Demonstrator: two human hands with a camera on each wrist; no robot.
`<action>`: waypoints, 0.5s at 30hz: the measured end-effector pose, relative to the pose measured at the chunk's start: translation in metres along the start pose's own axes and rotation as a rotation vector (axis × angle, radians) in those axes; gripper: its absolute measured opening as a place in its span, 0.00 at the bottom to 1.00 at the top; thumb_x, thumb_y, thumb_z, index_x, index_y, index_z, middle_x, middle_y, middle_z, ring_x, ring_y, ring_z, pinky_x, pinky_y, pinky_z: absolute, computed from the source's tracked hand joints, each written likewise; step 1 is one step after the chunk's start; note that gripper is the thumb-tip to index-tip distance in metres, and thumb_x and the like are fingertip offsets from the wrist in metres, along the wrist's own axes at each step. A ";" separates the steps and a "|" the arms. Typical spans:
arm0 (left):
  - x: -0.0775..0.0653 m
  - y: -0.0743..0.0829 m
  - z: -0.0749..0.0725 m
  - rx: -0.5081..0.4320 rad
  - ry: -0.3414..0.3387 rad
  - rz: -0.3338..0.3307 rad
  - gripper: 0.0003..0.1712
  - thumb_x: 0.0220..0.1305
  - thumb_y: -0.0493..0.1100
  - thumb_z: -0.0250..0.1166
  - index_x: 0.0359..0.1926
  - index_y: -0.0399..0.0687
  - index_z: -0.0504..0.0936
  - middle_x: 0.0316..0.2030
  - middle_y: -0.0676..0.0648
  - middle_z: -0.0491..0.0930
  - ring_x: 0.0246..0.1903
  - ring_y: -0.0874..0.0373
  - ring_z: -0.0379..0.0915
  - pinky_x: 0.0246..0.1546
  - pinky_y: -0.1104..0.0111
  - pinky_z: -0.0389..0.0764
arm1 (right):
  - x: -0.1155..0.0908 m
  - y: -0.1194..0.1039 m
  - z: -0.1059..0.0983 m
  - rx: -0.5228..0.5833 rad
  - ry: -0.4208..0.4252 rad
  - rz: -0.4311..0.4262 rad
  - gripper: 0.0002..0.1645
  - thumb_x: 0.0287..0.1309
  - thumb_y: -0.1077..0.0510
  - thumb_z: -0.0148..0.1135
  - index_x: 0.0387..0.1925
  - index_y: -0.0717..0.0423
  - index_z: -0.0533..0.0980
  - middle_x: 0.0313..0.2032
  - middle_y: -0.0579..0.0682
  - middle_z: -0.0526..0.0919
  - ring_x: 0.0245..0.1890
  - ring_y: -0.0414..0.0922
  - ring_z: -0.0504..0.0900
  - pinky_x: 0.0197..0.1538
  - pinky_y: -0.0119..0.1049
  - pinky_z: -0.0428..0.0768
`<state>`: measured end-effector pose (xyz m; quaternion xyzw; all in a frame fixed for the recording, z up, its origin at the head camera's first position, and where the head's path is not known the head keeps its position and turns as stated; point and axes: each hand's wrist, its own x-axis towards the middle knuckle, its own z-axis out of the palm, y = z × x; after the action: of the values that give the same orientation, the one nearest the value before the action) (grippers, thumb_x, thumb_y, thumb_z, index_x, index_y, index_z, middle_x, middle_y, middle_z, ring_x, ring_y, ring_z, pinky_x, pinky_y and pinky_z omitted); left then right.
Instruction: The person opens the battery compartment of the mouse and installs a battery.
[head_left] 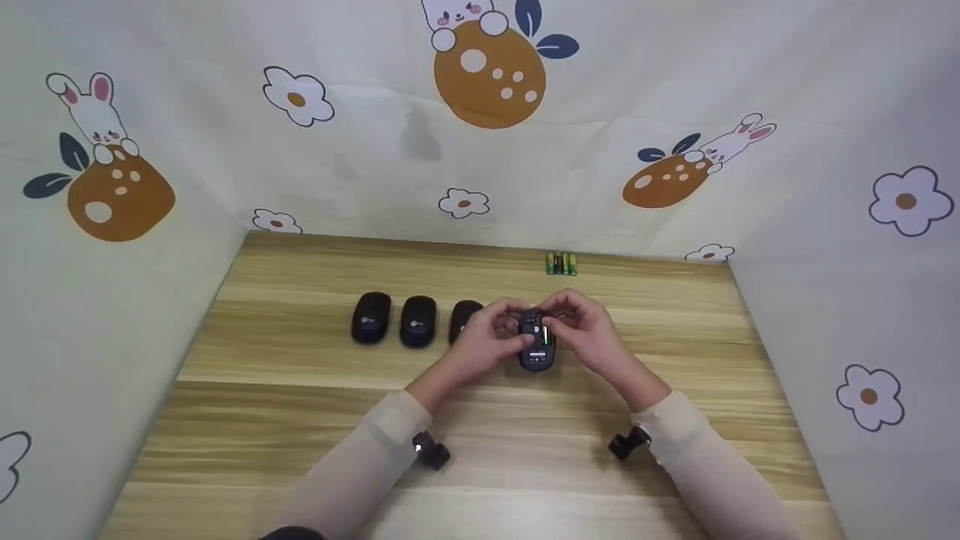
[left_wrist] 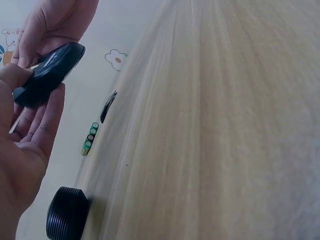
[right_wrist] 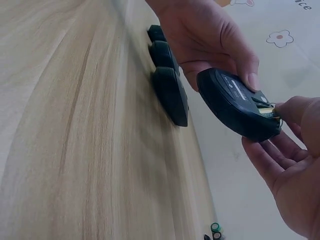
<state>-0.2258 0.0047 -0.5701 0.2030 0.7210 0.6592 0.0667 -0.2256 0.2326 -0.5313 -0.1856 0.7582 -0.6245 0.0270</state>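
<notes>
Both hands hold a black computer mouse above the table, its underside turned up and its battery compartment uncovered. A battery with a light, shiny casing shows in that compartment in the right wrist view. My left hand grips the mouse from the left side, thumb on the underside. With its thumb at the battery's end, my right hand holds the other side, fingers curled beneath the mouse. A thin dark curved piece lies on the table in the left wrist view.
Three more black mice stand in a row to the left: one mouse, a second mouse, and a third mouse partly behind my left hand. Several green batteries lie side by side near the table's back edge. Printed cloth walls surround the wooden table.
</notes>
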 end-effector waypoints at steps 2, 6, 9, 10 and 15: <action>0.000 0.001 0.000 -0.004 -0.004 0.001 0.27 0.68 0.38 0.78 0.65 0.41 0.83 0.50 0.47 0.86 0.45 0.54 0.83 0.57 0.59 0.84 | 0.000 0.001 0.000 -0.012 0.007 -0.003 0.09 0.70 0.74 0.67 0.50 0.70 0.82 0.48 0.61 0.88 0.52 0.52 0.88 0.58 0.37 0.88; 0.001 0.002 0.000 -0.006 -0.004 0.003 0.27 0.68 0.39 0.79 0.65 0.40 0.83 0.49 0.48 0.86 0.46 0.55 0.82 0.58 0.60 0.83 | 0.000 0.003 0.001 -0.030 0.017 -0.016 0.08 0.71 0.73 0.67 0.49 0.69 0.82 0.49 0.61 0.88 0.52 0.50 0.88 0.57 0.36 0.88; 0.001 0.001 -0.001 -0.011 -0.003 -0.002 0.26 0.68 0.39 0.79 0.65 0.40 0.83 0.48 0.48 0.86 0.45 0.55 0.82 0.57 0.61 0.83 | 0.000 0.005 0.000 -0.036 0.018 -0.020 0.07 0.72 0.72 0.68 0.49 0.69 0.82 0.49 0.62 0.87 0.51 0.48 0.88 0.56 0.35 0.89; 0.001 0.001 -0.001 -0.013 -0.004 -0.005 0.26 0.68 0.39 0.78 0.65 0.41 0.83 0.49 0.48 0.86 0.45 0.55 0.82 0.56 0.61 0.83 | -0.001 0.005 0.000 -0.034 0.016 -0.021 0.07 0.72 0.72 0.68 0.49 0.69 0.82 0.49 0.62 0.87 0.51 0.48 0.88 0.56 0.35 0.89; 0.001 0.001 -0.001 -0.023 -0.009 -0.023 0.26 0.69 0.38 0.77 0.66 0.41 0.83 0.49 0.47 0.86 0.45 0.54 0.83 0.54 0.62 0.85 | -0.004 0.007 -0.002 -0.021 -0.013 -0.024 0.12 0.71 0.70 0.71 0.53 0.68 0.82 0.52 0.63 0.87 0.52 0.49 0.87 0.56 0.36 0.89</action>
<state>-0.2270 0.0040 -0.5692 0.1968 0.7152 0.6658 0.0800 -0.2245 0.2364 -0.5380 -0.1991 0.7624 -0.6154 0.0222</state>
